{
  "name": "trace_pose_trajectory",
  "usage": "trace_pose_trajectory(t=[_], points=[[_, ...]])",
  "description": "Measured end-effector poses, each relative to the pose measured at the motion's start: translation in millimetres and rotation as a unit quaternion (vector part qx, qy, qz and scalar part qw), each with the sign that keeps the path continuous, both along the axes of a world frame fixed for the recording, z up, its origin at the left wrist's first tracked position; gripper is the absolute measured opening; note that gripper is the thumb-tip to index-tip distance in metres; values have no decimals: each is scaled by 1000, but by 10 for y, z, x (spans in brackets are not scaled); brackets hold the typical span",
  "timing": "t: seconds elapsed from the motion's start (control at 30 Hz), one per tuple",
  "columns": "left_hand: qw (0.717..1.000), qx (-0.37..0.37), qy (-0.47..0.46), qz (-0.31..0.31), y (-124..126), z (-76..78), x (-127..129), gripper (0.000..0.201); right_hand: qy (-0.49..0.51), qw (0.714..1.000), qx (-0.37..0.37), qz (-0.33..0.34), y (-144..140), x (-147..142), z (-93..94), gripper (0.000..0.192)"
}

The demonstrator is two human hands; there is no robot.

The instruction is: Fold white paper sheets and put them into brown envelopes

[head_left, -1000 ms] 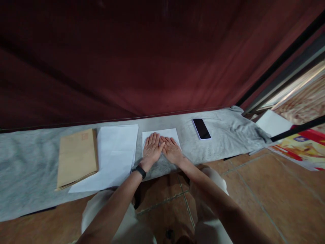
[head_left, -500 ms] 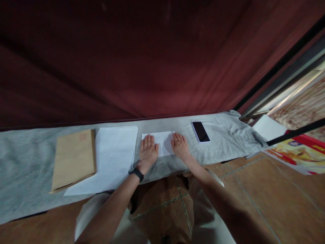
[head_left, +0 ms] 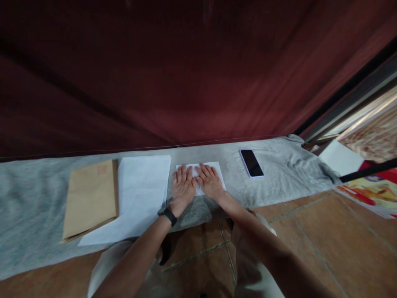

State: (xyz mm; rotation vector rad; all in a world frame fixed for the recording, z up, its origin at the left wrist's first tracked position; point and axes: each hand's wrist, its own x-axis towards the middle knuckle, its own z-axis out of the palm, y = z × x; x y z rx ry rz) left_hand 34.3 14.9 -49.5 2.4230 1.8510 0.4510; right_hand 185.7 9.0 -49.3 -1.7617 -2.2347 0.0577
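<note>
White folded paper (head_left: 199,167) lies under both flat hands, fingers (head_left: 186,173) pressed together.

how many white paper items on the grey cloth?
2: a folded sheet under both hands, and a white paper stack left of it, beside the brown envelope. Sheets within the stack can't be counted.

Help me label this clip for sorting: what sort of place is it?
Probably a home floor used as a makeshift paperwork spot: a grey cloth spread over terracotta floor tiles before a dark red curtain, with both hands flat on a folded white sheet.
</note>
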Motion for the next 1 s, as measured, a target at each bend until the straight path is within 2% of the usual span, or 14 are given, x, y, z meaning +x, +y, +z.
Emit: trace_pose_trajectory(t=[0.13,0.27,0.4,0.47,0.6,0.7,0.8,0.87,1.0], points=[[999,7,-11,30,24,-21,-40,61,-3,1000,-9,-27,-5,134,-13,53],[999,11,-19,31,31,-38,-87,64,-1,998,-2,-62,-42,331,-32,54],[999,7,-35,42,13,17,-126,65,3,997,10,-81,-97,508,-60,56],[999,17,-34,19,-29,78,-104,64,2,996,12,-86,-115,562,-60,56],[993,35,-31,-105,-166,140,51,61,5,995,18,-94,-117,580,4,56],[987,33,-18,-155,-240,69,162,57,24,999,10,-43,-92,501,75,55],[987,34,3,-159,-258,-40,193,56,50,997,-18,54,-76,363,89,55],[987,36,13,-157,-257,-82,183,56,51,994,-28,93,-85,283,60,54],[990,30,19,-138,-274,-48,150,58,24,996,-9,87,-131,261,-11,54]])
